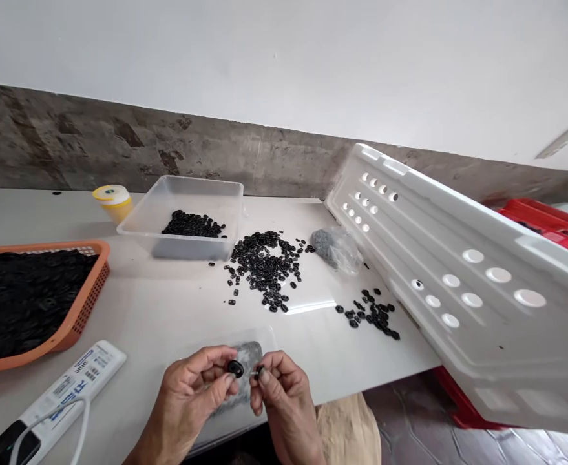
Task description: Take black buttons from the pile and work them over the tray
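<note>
Near the table's front edge, my left hand [191, 394] pinches a round black part [235, 369] between thumb and fingers. Close beside it on the right, my right hand [284, 397] grips a small dark piece [259, 371] with a short metallic bit pointing toward the left hand. The two parts are apart. Below both hands sits a shallow clear tray [268, 337] with small grey pieces in it, partly hidden by the hands. Beyond them, a pile of small black parts [267, 265] lies on the table [167, 303].
A clear bin [181, 247] holds black parts, with a yellow-rimmed cup [114, 201] beside it. At left are an orange basket [77, 316] and a power strip [61, 400]. A plastic bag [336, 248], more black parts [373, 315] and a large white crate [458, 258] stand right.
</note>
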Action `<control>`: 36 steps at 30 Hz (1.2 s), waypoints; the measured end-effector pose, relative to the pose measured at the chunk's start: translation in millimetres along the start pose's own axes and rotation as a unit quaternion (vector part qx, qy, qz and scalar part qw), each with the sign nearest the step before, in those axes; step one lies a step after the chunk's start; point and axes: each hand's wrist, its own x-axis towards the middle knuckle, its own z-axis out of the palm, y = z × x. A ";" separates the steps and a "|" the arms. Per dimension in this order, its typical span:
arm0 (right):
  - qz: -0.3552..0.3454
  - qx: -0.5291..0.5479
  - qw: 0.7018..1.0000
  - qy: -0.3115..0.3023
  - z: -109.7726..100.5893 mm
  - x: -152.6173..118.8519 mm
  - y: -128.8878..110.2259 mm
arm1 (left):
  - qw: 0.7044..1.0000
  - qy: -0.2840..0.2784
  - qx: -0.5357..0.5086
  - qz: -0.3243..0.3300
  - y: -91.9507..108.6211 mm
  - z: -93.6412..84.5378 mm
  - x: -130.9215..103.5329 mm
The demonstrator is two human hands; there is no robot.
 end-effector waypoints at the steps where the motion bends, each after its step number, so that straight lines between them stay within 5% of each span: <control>1: 0.004 0.002 1.000 -0.007 2.9 -0.8 2.1 | 1.000 -0.001 -0.006 0.000 -1.9 -1.0 -2.5; 11: 0.036 0.035 0.998 -0.025 12.6 0.7 15.6 | 0.997 -0.016 0.058 0.042 -30.4 -21.5 -14.0; 19: 0.037 0.027 0.999 -0.015 13.8 1.7 21.5 | 0.960 -0.043 0.187 0.202 -39.0 -26.6 -14.2; 27: 0.032 0.027 0.999 -0.026 14.1 4.5 26.1 | 0.965 -0.092 0.178 0.167 -39.4 -26.1 -17.8; 36: 0.036 0.078 0.994 -0.065 18.5 3.7 36.0 | 0.999 0.031 -0.008 -0.042 -45.8 -22.7 -21.6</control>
